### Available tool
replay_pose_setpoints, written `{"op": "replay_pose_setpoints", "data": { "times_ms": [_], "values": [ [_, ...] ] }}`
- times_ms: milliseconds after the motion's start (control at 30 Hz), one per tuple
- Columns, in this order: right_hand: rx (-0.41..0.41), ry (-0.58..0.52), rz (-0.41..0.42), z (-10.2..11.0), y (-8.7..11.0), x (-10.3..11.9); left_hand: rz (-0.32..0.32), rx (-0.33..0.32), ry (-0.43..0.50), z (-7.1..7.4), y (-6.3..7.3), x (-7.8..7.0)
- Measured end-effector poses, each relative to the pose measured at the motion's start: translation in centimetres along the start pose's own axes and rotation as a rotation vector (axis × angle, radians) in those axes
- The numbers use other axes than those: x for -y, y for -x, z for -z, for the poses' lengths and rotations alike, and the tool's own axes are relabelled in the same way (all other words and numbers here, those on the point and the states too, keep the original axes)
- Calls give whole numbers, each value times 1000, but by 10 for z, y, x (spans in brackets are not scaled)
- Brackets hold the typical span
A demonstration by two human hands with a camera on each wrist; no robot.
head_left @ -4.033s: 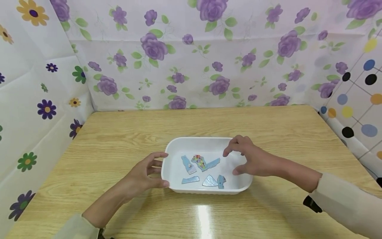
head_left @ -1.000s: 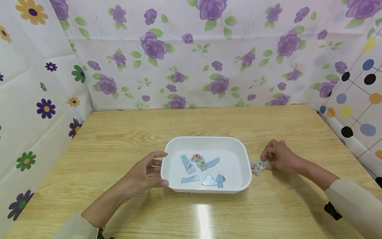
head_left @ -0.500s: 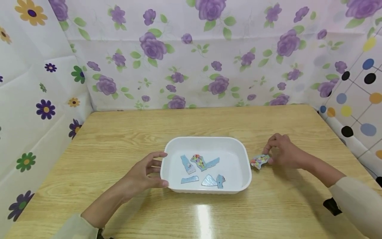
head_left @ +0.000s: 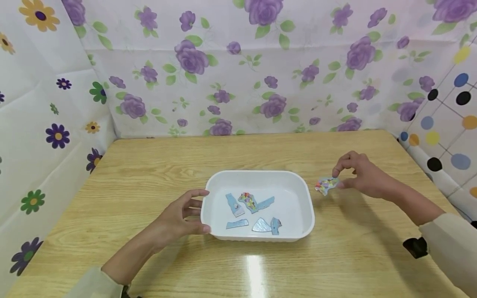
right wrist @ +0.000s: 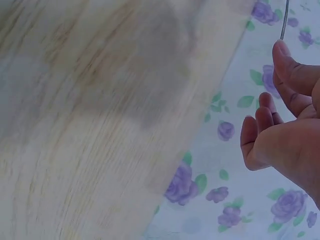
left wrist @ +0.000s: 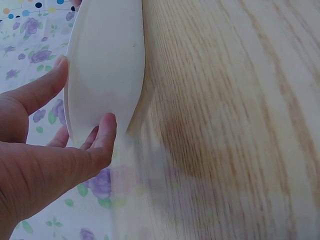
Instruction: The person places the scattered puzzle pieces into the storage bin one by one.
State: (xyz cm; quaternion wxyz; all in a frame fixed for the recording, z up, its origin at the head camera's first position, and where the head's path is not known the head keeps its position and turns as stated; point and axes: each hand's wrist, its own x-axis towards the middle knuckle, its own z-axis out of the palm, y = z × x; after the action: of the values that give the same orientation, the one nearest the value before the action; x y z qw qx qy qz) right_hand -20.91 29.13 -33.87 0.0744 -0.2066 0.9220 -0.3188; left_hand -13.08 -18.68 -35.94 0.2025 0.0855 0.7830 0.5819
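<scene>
A white plastic tray sits on the table with several flat light-blue puzzle pieces in it, one of them bearing multicoloured patches. At its left end my left hand holds the rim, thumb towards the front corner and index finger farther back. The left wrist view shows fingers against the tray's outer wall. To the right of the tray, my right hand pinches a colourful puzzle piece between thumb and fingers, raised over the table. In the right wrist view only a thin edge of that piece shows above the fingertips.
The wooden table stretches out around the tray. A flowered cloth hangs behind it. More patterned cloth covers the left side and the right side.
My right hand was over the tray's right half earlier, then at the table beside it with the colourful piece. It has since raised that piece and moved farther back. My left hand stays put.
</scene>
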Motion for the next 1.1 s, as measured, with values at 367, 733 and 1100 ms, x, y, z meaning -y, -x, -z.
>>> {"op": "replay_pose_setpoints", "data": {
  "times_ms": [367,733,1100],
  "values": [
    [5,-2,57,-1,-8,27,-4,4,6,1,1,-1],
    [34,10,141,-23,-21,53,-10,3,1,0,0,-1],
    [66,83,194,-46,-31,77,-14,8,24,0,1,0]
  ]
}}
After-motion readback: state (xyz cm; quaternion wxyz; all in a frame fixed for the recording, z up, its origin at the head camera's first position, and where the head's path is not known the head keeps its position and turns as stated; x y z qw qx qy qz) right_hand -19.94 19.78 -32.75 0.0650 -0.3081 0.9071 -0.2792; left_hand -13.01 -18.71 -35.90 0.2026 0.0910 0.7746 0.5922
